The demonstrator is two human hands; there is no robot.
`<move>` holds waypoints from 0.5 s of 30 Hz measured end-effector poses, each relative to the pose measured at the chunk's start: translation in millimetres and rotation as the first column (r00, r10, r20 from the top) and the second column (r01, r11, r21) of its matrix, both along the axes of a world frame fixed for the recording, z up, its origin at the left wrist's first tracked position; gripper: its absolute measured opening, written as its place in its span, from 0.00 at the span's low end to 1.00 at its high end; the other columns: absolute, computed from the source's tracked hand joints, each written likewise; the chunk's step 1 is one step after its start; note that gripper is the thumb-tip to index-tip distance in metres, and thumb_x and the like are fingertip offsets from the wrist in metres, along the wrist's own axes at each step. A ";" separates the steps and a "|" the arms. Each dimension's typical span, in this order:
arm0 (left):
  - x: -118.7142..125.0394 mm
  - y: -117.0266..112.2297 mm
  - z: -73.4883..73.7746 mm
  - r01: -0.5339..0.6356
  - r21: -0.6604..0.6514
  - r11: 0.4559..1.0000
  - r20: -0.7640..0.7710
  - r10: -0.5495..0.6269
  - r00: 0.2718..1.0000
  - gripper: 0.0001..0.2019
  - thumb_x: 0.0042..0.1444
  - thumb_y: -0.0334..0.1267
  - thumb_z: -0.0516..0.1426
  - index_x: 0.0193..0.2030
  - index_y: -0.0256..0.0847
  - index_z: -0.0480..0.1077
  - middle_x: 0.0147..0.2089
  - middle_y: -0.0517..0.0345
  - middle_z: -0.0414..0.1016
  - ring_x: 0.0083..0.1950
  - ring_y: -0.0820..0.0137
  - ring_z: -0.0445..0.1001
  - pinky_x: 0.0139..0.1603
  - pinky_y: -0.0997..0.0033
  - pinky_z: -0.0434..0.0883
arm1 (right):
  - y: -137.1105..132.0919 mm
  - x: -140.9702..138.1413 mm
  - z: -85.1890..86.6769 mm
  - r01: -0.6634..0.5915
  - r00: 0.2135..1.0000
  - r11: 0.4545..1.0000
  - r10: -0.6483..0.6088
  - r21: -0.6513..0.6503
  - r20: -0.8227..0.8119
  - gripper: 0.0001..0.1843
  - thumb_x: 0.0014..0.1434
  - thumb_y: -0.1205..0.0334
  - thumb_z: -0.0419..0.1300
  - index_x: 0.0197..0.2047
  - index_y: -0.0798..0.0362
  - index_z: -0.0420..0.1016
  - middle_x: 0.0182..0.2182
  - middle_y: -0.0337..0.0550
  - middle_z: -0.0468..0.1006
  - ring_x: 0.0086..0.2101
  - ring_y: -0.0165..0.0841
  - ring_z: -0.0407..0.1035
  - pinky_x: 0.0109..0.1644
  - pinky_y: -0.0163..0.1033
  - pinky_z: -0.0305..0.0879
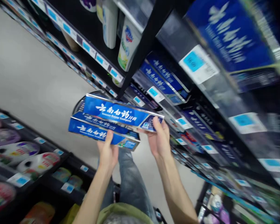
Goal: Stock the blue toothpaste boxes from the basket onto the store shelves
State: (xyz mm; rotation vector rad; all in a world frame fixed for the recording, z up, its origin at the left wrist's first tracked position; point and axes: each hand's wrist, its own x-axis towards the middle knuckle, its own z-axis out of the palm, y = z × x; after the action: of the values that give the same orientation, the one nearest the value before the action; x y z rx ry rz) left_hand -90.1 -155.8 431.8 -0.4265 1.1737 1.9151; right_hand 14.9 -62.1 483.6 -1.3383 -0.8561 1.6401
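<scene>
My left hand [108,152] is closed on a blue toothpaste box [93,130] with white lettering, its thumb across the front face. In my right hand [160,137] is a second blue toothpaste box [114,110], gripped at its right end with the thumb on top. The two boxes lie nearly parallel, the right-hand one above and slightly overlapping the other in view. Both are tilted down to the right. My fingers behind the boxes are mostly hidden. Similar toothpaste boxes [160,81] sit on the shelf just beyond my right hand.
Shelves with blue price tags [193,62] run along the right, and a large blurred toothpaste box [231,37] is close at upper right. White bottles [129,43] stand on the upper shelf. At left, another shelf holds detergent bottles [15,152]. Pale floor [37,71] lies between. A dark basket rim [78,104] shows behind the boxes.
</scene>
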 end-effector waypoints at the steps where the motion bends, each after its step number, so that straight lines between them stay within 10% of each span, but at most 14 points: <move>1: 0.2 1.8 2.0 0.019 0.004 1.000 0.031 -0.019 0.999 0.23 0.48 0.41 0.71 0.51 0.49 0.74 0.55 0.58 0.77 0.58 0.62 0.74 0.58 0.60 0.75 | -4.2 8.7 6.5 0.014 0.999 0.999 -0.015 0.031 0.035 0.21 0.55 0.49 0.68 0.49 0.48 0.74 0.43 0.41 0.81 0.42 0.35 0.77 0.52 0.49 0.75; 5: 7.5 15.1 18.4 0.102 0.014 0.995 0.192 -0.103 0.976 0.22 0.41 0.41 0.73 0.45 0.48 0.76 0.48 0.62 0.80 0.48 0.64 0.78 0.50 0.60 0.78 | -17.6 60.0 49.0 0.137 0.953 0.943 -0.209 0.302 0.221 0.24 0.58 0.47 0.64 0.55 0.46 0.73 0.48 0.46 0.81 0.48 0.39 0.76 0.56 0.51 0.72; 15: 48.7 36.2 36.8 0.251 0.082 0.964 0.363 -0.264 0.894 0.27 0.28 0.39 0.77 0.36 0.39 0.73 0.31 0.63 0.77 0.30 0.72 0.76 0.26 0.78 0.75 | 19.8 145.6 143.2 0.180 0.803 0.588 -0.550 0.788 0.227 0.13 0.65 0.52 0.58 0.52 0.42 0.75 0.60 0.42 0.72 0.60 0.47 0.66 0.56 0.65 0.71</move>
State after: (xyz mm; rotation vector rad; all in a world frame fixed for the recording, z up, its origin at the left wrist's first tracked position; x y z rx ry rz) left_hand -41.4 -119.6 468.6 -0.5584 0.8964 1.5386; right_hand 160.5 -42.3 626.8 -1.1783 -1.2318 0.4901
